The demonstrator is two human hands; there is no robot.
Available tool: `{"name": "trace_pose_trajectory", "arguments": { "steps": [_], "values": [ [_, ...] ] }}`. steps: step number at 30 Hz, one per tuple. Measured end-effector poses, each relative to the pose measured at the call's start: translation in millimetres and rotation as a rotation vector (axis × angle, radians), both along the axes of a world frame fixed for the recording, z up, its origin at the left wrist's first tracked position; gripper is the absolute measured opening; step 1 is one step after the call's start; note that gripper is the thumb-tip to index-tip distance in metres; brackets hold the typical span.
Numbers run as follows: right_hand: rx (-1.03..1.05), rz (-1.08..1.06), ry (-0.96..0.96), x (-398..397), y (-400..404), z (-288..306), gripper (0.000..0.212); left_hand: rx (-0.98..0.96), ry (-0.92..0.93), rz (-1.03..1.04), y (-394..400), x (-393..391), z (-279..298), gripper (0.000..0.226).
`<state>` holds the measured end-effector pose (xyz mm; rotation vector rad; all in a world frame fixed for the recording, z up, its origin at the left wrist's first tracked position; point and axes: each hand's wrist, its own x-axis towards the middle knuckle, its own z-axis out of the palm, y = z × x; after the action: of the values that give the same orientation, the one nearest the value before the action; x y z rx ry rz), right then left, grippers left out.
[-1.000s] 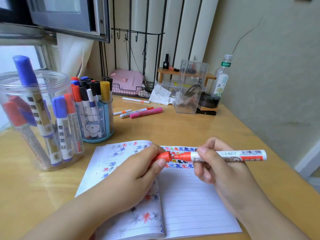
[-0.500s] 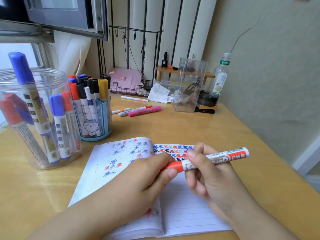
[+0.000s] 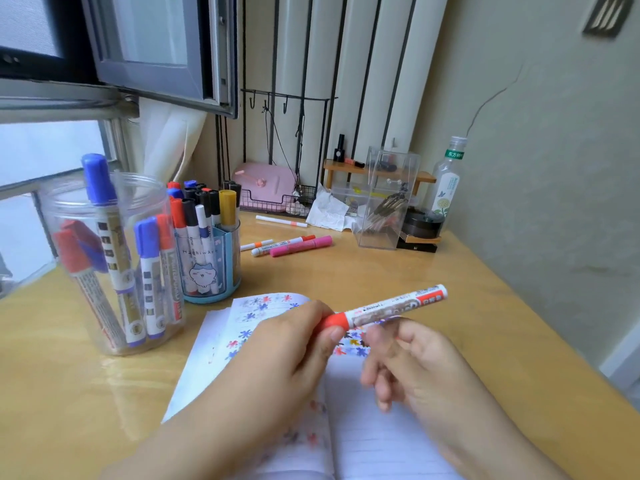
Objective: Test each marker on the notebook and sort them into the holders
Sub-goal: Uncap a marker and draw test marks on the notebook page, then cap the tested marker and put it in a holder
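Pinching the capped red marker (image 3: 388,308) at its cap end, left hand (image 3: 291,348) holds it over the notebook (image 3: 381,441), barrel pointing toward the desk's right edge; right hand (image 3: 412,362) loosely curled, empty. Clear jar (image 3: 114,265) and blue holder (image 3: 207,268) stand leftward, nearer the left hand.

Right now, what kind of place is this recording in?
Most likely a home desk by a window: a wooden desk against the wall, marker holders, and a small shelf of personal odds and ends.

Desk (image 3: 398,271): wood-look top, glossy, smooth. Left of it, jar (image 3: 114,265): clear glossy plastic. Beside the jar, blue holder (image 3: 211,268): glossy plastic. Notebook (image 3: 214,344): matt ruled paper. Rear organiser (image 3: 384,199): clear plastic. Wall (image 3: 554,168): matt, slightly rough.
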<state>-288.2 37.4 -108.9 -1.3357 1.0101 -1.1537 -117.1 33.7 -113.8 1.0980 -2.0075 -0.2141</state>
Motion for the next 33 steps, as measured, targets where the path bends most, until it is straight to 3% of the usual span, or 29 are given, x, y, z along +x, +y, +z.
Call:
{"name": "trace_pose_trajectory", "arguments": {
  "steps": [4,7,10,13,18,20,24,30,33],
  "values": [
    [-0.554,-0.254,0.505,-15,-3,6,0.003,0.032,-0.156,0.157,-10,19,8,0.019],
    [-0.776,-0.179,1.011,0,-6,15,0.035,0.109,-0.306,0.139,-2,27,24,0.025],
    [-0.953,-0.19,1.227,26,-13,16,0.021,0.049,-0.33,0.167,17,41,35,0.02],
    [-0.882,-0.091,1.19,56,-16,36,0.008,-0.019,-0.201,0.283,37,67,39,0.018],
    [-0.718,-0.122,0.594,106,-19,85,0.01,-0.085,-0.028,0.427,58,127,38,0.008],
    [-0.699,-0.137,0.451,130,-24,105,0.009,-0.093,-0.032,0.47,66,146,37,0.008],
    [-0.705,-0.162,0.507,173,-40,138,0.011,-0.109,-0.058,0.54,80,171,38,0.008],
    [-0.455,0.062,0.901,205,-57,131,0.027,-0.062,-0.031,0.523,95,181,33,0.008],
    [-0.412,0.088,0.927,205,-58,126,0.031,-0.063,-0.047,0.508,95,179,30,0.01]
  ]
}}
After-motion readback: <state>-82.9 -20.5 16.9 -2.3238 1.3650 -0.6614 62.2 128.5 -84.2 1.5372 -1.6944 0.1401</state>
